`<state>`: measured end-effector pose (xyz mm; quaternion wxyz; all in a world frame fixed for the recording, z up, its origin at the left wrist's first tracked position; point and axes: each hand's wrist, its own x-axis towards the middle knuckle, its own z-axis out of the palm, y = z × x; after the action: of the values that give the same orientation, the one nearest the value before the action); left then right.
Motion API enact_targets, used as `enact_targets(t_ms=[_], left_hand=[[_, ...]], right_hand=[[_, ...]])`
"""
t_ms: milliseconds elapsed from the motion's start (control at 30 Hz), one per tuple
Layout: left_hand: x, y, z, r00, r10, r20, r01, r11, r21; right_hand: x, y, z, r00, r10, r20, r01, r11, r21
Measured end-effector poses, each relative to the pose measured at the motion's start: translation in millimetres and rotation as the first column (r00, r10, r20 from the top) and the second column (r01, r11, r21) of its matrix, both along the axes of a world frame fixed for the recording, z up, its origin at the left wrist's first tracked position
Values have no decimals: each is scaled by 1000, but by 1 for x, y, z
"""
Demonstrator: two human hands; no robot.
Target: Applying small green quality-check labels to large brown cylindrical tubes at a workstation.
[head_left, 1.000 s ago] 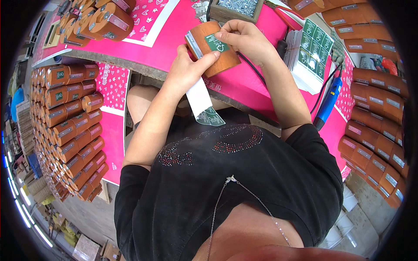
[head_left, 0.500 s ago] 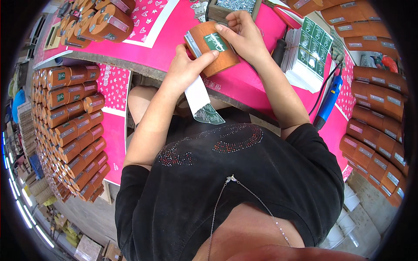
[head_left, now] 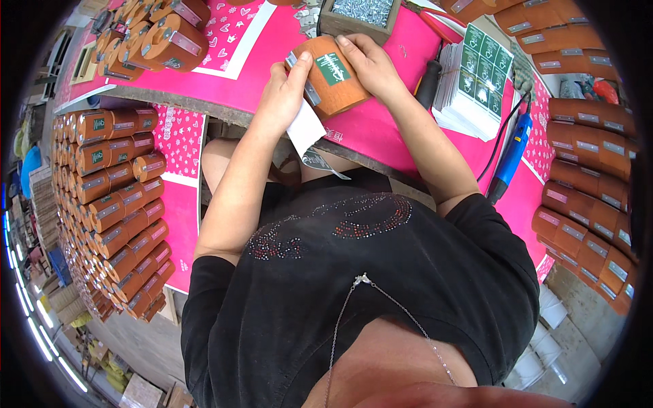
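A reddish-brown wooden cylinder (head_left: 345, 95) is tilted between my two hands above the pink table. It carries a dark green label (head_left: 332, 69) and a metal strip along its left side. My left hand (head_left: 284, 92) grips the cylinder's left side, thumb on the strip. Below that palm hangs a white-backed sticker sheet (head_left: 306, 129), its green printed end curling over my lap. My right hand (head_left: 371, 64) is wrapped round the right side, thumb near the upper edge. Its fingertips are hidden behind the cylinder.
On the right lie a banded stack of green sticker sheets (head_left: 476, 85), a black-handled tool (head_left: 428, 84) and a blue corded tool (head_left: 511, 158). A wooden box of screws (head_left: 360, 17) stands beyond my hands. Stacks of similar cylinders rise left (head_left: 112, 183) and right (head_left: 585, 190).
My left thumb has moved off the label's lower edge up to the strip. My right thumb has slid off the label toward the upper edge, and the right fingers have closed round the cylinder.
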<state>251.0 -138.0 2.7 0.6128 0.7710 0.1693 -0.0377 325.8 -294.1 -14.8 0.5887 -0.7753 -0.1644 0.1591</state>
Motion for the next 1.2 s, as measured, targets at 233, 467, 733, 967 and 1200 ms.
enact_targets(t_ms=[233,467,733,967,1200], left_hand=[[-1,0,-4,998,50,44,-42,985,-165],[-4,14,-4,994,-96,44,104,972,-212],[-53,69,30,990,135,49,-106,917,-384],[-117,124,45,914,405,8,-350,802,-484],[-164,150,37,846,533,-12,-478,748,-460]], right_hand=[[-8,3,8,998,9,66,-4,997,-79],[14,15,47,979,203,14,-181,900,-396],[-7,42,101,942,289,172,-129,784,-608],[-2,108,147,785,108,609,-4,986,-169],[20,202,192,660,57,749,-84,996,-2]])
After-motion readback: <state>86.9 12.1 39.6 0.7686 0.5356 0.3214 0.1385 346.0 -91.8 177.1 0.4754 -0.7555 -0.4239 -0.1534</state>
